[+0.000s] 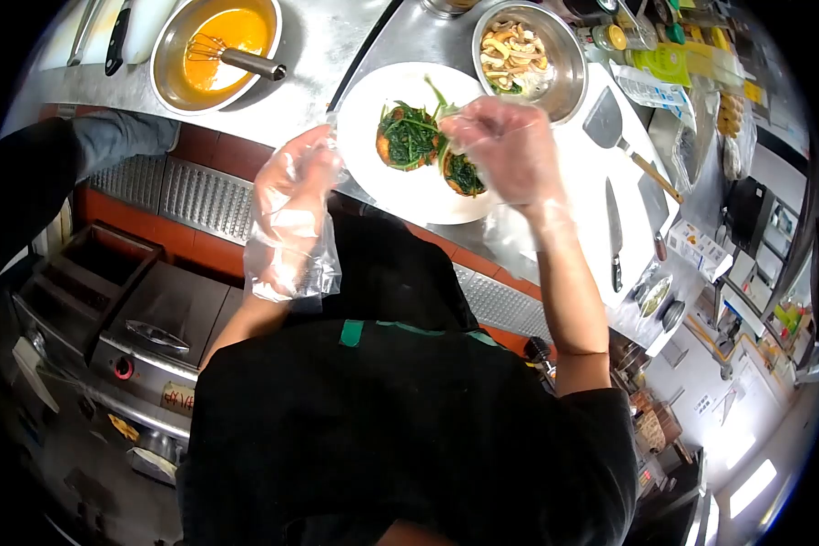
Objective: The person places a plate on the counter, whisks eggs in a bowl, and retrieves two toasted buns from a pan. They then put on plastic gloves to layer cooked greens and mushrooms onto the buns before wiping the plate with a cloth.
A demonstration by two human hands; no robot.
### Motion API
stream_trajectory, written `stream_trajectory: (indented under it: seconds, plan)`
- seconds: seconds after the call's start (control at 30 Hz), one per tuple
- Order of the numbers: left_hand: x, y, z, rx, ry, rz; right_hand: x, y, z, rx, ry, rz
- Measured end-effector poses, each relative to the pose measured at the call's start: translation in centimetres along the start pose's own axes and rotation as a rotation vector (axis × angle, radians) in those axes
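A white plate [364,182] holds two browned rounds topped with dark green cooked leaves [409,136]. My right hand [510,150], in a clear plastic glove, is over the plate's right side, its fingers pinched around some green leaves [444,111] whose stems stick up toward the far rim. The second leaf-topped round [464,175] is partly hidden under this hand. At the plate's left rim is my left hand [291,196], also in a clear glove, its fingers loosely curled and the thumb apart from them.
A steel bowl of orange sauce with a whisk [246,62] stands at the far left. Beyond the plate is a steel bowl of sliced mushrooms [514,55]. On the white board at right lie a spatula [610,123] and a knife [614,227]. Another person's leg [123,141] is at left.
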State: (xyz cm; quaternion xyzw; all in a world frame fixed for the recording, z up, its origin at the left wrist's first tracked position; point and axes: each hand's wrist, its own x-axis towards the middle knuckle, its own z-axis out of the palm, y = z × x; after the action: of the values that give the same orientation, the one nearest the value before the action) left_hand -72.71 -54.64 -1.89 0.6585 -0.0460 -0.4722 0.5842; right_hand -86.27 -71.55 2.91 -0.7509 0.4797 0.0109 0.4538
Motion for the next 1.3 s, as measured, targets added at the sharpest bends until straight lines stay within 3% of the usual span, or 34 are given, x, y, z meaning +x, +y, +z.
stream_trajectory:
  seconds: [0.17,0.23,0.3,0.37,0.4,0.5,0.67,0.73,0.83,0.87,1.07,1.13,1.17,1.23,1.3]
  plan:
    - [0.5,-2.1,-0.1,0.061,-0.039,0.024,-0.9,-0.8,4.1,-0.221,0.077,0.006]
    - [1.0,-3.1,0.2,0.063,-0.083,0.184,-0.6,0.5,5.3,-0.428,0.247,-0.308]
    - [1.2,-2.9,0.5,0.003,-0.066,0.153,-0.6,1.0,6.1,-0.526,0.303,-0.412]
    - [1.2,-1.4,0.9,0.299,-0.075,0.267,-0.5,1.0,6.8,-0.734,0.268,-0.454]
    - [1.3,-1.1,1.0,0.396,-0.06,0.206,-0.5,0.7,7.0,-0.765,0.239,-0.431]
    - [2.2,-2.4,1.3,0.472,-0.023,0.341,-0.4,1.1,7.7,-0.709,0.18,-0.457]
    - [2.1,-1.8,1.0,0.518,-0.067,0.392,-1.3,0.7,7.4,-0.708,0.143,-0.487]
    - [1.5,-0.5,0.9,0.574,-0.013,0.462,-1.8,0.9,7.1,-0.569,0.188,-0.575]
    - [1.3,0.4,0.6,0.616,-0.046,0.395,-2.5,0.5,6.4,-0.609,0.164,-0.58]
    - [1.6,-0.1,0.5,0.618,-0.065,0.479,-2.4,0.9,6.6,-0.608,0.164,-0.579]
    - [2.0,-0.5,1.2,0.787,-0.116,0.483,-2.0,1.7,6.7,-0.553,0.149,-0.598]
    - [2.2,-0.9,1.0,0.792,-0.095,0.548,-1.2,2.6,6.4,-0.124,0.269,-0.882]
    - [2.2,-1.1,0.9,0.795,-0.073,0.611,-1.2,2.9,5.6,-0.123,0.268,-0.882]
    - [2.1,-1.1,0.7,0.754,-0.07,0.601,-0.9,1.0,3.0,-0.406,0.354,-0.598]
    - [1.8,-0.8,0.7,0.715,-0.068,0.596,0.7,0.6,1.8,-0.461,0.335,-0.688]
